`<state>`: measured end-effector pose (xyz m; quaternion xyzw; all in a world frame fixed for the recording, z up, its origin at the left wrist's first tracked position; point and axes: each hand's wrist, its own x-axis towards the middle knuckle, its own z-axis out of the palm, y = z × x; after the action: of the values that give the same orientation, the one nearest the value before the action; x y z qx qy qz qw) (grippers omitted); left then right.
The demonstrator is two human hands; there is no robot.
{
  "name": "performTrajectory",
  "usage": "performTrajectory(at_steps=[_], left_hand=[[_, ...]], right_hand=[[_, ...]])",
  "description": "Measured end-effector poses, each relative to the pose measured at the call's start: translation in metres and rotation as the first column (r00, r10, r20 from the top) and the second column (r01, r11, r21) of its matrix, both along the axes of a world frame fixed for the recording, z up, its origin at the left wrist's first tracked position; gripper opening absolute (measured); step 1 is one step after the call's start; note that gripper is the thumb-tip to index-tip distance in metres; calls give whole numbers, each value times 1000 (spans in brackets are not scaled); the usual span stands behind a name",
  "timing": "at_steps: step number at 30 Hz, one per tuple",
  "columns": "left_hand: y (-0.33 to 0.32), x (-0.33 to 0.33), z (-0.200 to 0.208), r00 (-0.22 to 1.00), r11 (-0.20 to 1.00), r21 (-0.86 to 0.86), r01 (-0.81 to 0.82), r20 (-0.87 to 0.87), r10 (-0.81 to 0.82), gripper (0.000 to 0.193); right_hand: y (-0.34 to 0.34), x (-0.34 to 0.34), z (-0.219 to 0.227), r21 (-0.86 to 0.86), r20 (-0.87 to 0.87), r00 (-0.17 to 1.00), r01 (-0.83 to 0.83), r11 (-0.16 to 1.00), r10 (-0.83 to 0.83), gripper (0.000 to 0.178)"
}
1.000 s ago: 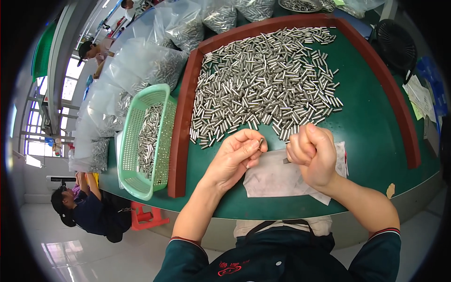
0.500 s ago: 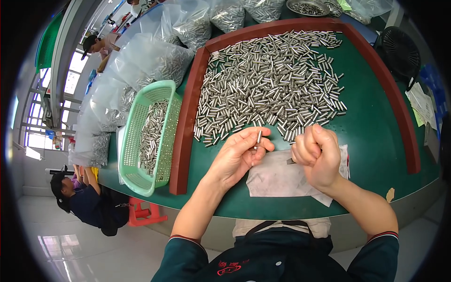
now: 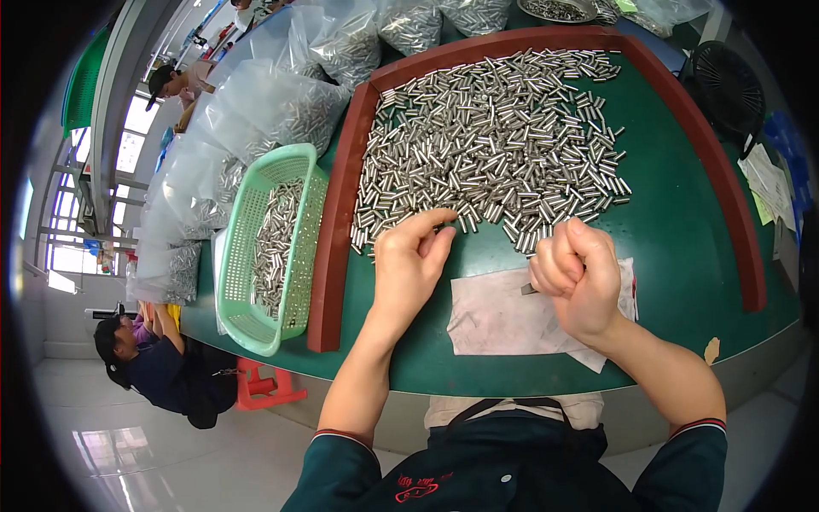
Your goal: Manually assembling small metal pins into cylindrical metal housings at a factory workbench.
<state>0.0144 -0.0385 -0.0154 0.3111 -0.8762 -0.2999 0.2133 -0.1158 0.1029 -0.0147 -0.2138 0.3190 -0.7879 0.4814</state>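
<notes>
Many short shiny metal pins point(image 3: 495, 141) lie heaped on the green tabletop. At the near left edge of this heap, my left hand point(image 3: 408, 260) is curled, thumb and forefinger close together by the pins. Whatever lies between those fingertips is hidden. My right hand point(image 3: 582, 277) is closed in a fist above a stained whitish cloth point(image 3: 495, 320). From the little-finger side of that fist pokes a small dark grey metal piece point(image 3: 528, 290); the rest of it is covered by the fingers.
A dark red raised border point(image 3: 335, 230) frames the heap. Left of it stands a light green plastic basket point(image 3: 235, 294) holding more pins. Clear bags point(image 3: 294, 107) of metal parts line the far left, and a black fan point(image 3: 725, 90) stands far right. Other people point(image 3: 158, 363) are at the left.
My left hand has moved left and away from me to the heap's edge, turning its back upward; the pin seen in its fingers no longer shows. My right hand stays nearly still.
</notes>
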Motion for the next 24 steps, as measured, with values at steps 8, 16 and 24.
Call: performTrajectory(at_steps=[8,16,24], left_hand=[[-1,-4,-4,989,963,-224,148,32,-144,13],[36,-2,7,912,908,86,410,-20,-410,5],[44,-7,4,900,902,38,430,56,-432,7]], right_hand=[[1,1,2,33,-3,1000,21,999,-21,39],[3,0,0,-24,24,1000,15,1000,-14,39],[6,-1,-1,-76,-25,998,56,995,-59,42]])
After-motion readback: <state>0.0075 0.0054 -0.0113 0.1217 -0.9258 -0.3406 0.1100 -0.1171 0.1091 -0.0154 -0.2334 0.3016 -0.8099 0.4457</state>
